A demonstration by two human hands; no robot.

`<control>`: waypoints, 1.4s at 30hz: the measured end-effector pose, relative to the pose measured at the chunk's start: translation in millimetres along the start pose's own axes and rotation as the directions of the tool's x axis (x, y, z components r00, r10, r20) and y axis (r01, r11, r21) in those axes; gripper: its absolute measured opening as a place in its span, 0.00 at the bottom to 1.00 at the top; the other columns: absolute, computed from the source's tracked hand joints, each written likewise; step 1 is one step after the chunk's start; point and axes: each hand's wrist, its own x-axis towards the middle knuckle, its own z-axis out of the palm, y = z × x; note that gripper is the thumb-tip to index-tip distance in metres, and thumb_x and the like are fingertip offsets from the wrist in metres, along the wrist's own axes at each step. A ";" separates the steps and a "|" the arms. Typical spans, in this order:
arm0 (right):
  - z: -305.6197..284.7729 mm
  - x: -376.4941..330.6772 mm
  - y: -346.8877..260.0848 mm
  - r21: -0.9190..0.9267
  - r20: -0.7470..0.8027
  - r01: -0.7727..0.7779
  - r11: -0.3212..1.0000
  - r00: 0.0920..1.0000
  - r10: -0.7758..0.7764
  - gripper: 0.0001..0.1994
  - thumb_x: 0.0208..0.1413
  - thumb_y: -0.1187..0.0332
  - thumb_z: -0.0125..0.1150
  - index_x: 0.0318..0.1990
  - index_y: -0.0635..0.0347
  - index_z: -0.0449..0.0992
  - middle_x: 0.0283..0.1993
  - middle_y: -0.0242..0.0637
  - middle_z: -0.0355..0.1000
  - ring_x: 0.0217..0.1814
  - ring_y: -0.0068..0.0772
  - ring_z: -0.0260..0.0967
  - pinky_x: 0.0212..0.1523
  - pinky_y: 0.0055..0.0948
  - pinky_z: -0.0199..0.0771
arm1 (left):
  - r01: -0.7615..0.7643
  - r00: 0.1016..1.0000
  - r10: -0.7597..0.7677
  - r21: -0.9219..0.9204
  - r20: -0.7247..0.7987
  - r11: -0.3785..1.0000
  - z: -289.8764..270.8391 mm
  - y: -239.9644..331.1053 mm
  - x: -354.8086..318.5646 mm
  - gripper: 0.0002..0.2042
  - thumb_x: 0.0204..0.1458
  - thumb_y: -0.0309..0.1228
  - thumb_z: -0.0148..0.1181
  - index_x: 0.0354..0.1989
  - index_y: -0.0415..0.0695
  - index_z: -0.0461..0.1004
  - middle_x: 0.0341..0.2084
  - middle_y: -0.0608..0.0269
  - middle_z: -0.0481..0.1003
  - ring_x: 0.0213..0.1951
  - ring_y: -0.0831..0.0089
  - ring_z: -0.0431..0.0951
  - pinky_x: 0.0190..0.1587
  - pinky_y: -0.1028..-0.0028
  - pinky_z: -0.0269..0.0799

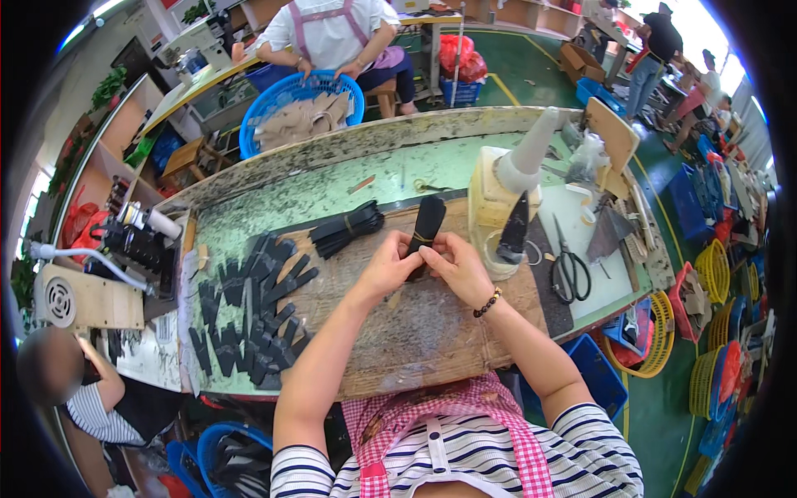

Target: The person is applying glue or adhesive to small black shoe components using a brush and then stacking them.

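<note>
Above the middle of a worn cardboard sheet [432, 332], a bundle of flat black strips [428, 219] stands up between my hands, with a thin tan band around it. My left hand [392, 264] grips the bundle's lower left side with closed fingers. From the other side, my right hand [457, 264] pinches it near the band, thumb in front. Left of them lies a second black bundle [347, 229], apart from my hands. Many loose black strips [249, 307] are spread over the sheet's left side.
A cream container with a white cone [525, 158] stands right of my hands. Beyond it lie black-handled scissors [569, 272]. A raised board [398, 131] edges the bench's far side. Another person [332, 37] sits across it, hands on a blue basket [353, 108]. A machine [87, 295] stands left.
</note>
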 end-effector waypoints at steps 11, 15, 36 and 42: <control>5.1 -24.6 -9.8 -0.102 0.098 0.039 0.994 0.995 -0.029 0.14 0.50 0.67 0.66 0.40 0.69 0.77 0.33 0.42 0.78 0.32 0.27 0.77 0.34 0.27 0.76 | -0.096 0.985 0.137 -0.317 0.107 0.943 -0.9 -6.4 -46.8 0.27 0.49 0.24 0.66 0.55 0.45 0.59 0.41 0.67 0.73 0.44 0.80 0.73 0.44 0.76 0.71; -6.0 -28.4 -23.0 -0.229 0.159 0.088 0.969 0.986 -0.052 0.14 0.50 0.67 0.66 0.41 0.68 0.78 0.30 0.42 0.78 0.28 0.24 0.74 0.30 0.26 0.72 | 0.049 0.993 0.023 -0.568 0.119 0.822 11.9 -3.1 -52.6 0.19 0.55 0.33 0.61 0.52 0.44 0.63 0.38 0.68 0.73 0.42 0.79 0.74 0.43 0.77 0.72; -41.4 -22.0 -15.0 0.112 0.326 -0.152 0.982 0.939 0.108 0.07 0.53 0.71 0.62 0.34 0.68 0.79 0.25 0.33 0.75 0.25 0.20 0.70 0.27 0.22 0.70 | -0.044 0.989 0.105 -0.475 0.102 0.879 30.8 -11.1 -39.3 0.12 0.57 0.30 0.58 0.47 0.38 0.70 0.40 0.63 0.76 0.41 0.76 0.77 0.45 0.74 0.74; -50.6 -43.3 -33.2 -0.564 0.248 0.328 0.758 0.943 -0.223 0.08 0.45 0.70 0.62 0.30 0.66 0.78 0.24 0.45 0.75 0.25 0.31 0.74 0.29 0.28 0.72 | -0.085 0.986 0.087 -0.017 0.145 0.996 31.3 13.1 -19.1 0.12 0.55 0.30 0.60 0.45 0.38 0.71 0.34 0.67 0.76 0.34 0.82 0.74 0.36 0.77 0.72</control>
